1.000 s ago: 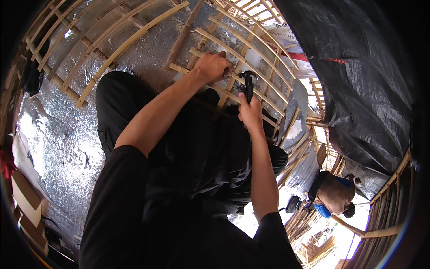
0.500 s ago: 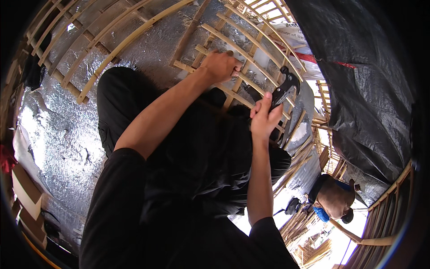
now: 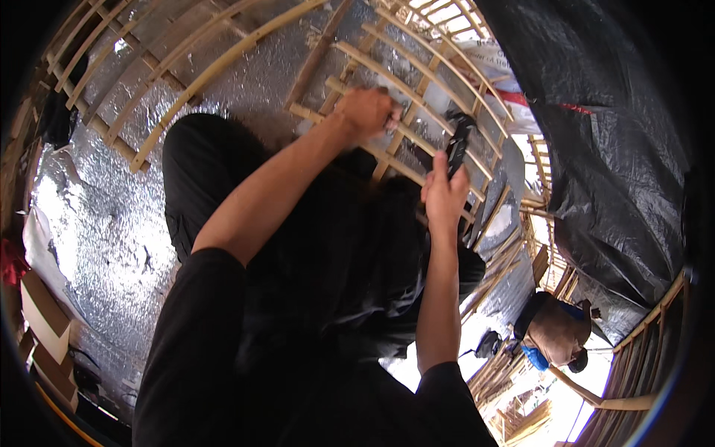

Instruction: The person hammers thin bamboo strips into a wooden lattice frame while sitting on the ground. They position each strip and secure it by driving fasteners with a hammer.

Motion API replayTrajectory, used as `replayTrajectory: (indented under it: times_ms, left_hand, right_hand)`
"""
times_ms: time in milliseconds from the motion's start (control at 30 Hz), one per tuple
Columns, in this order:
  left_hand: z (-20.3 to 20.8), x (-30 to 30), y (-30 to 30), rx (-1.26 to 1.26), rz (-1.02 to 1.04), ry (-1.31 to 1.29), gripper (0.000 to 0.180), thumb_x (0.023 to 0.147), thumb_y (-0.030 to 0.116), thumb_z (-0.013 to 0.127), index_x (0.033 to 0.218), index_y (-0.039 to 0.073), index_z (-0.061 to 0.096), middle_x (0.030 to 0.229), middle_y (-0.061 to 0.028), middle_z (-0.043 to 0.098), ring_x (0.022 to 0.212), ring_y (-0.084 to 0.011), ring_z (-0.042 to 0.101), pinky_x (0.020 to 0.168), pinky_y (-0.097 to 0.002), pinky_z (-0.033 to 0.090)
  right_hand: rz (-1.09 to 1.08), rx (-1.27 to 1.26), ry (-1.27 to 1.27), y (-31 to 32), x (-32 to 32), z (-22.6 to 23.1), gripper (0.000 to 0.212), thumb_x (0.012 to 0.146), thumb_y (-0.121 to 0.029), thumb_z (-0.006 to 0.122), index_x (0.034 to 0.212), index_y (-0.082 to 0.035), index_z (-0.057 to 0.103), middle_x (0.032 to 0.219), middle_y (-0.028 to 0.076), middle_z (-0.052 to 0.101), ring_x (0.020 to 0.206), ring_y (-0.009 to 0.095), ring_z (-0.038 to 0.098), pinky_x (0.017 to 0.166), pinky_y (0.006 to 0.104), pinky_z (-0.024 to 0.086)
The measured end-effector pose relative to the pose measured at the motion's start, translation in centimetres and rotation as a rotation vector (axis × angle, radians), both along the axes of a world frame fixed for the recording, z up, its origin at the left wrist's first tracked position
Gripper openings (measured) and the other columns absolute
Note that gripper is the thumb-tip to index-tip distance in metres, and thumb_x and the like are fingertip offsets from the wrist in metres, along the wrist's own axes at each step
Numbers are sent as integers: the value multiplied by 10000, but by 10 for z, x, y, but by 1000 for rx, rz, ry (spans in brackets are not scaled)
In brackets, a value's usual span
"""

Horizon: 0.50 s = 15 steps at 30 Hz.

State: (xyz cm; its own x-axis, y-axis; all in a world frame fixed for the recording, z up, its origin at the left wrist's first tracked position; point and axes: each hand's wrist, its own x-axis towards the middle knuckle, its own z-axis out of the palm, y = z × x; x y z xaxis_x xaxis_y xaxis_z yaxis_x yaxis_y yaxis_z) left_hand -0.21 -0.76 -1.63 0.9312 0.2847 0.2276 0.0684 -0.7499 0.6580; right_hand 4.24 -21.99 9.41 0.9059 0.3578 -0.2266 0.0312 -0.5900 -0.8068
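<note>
My left hand (image 3: 365, 114) is closed over a bamboo strip (image 3: 426, 143) of a lattice frame, near where it crosses another piece. Whether a small thing is also pinched between its fingertips cannot be made out. My right hand (image 3: 445, 192) grips a black claw hammer (image 3: 456, 146), thumb along the handle. The hammer's head is raised over the lattice, just right of my left hand, and slightly blurred. Light bamboo strips (image 3: 387, 68) cross each other in front of my bent, black-clothed legs (image 3: 212, 160).
Shiny silver sheeting (image 3: 112, 246) covers the ground at left. More curved bamboo strips (image 3: 216, 65) lie at far left. A black tarp (image 3: 603, 156) hangs at right. Lower right, another person (image 3: 555, 328) bends near piled bamboo pieces (image 3: 495, 372). Cardboard (image 3: 45, 313) stands at the left edge.
The hammer has swung left toward my left hand, its head tilting and blurring. My right hand has shifted slightly up and right. The left hand stays at the same crossing.
</note>
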Motion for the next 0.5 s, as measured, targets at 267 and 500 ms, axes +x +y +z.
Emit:
replayTrajectory:
  times_ms: [267,500]
  left_hand:
    - [12,1,-1,-63,-39,133,143,878,293,772,993,208,778,1009,-76,755,998,-302,737,929,-492,564]
    - [-2,4,2,-6,-47,71,128,868,297,725,974,230,754,1010,-54,757,994,-281,735,927,-495,559]
  right_hand:
    - [71,-216,-7,-2,-2,-10,412,1031,-354,655,1065,56,646,916,282,706,898,444,701,847,502,522]
    - [31,-272,293,6,3,-7,422,1027,-368,667,1050,51,627,804,235,682,752,414,672,748,511,534]
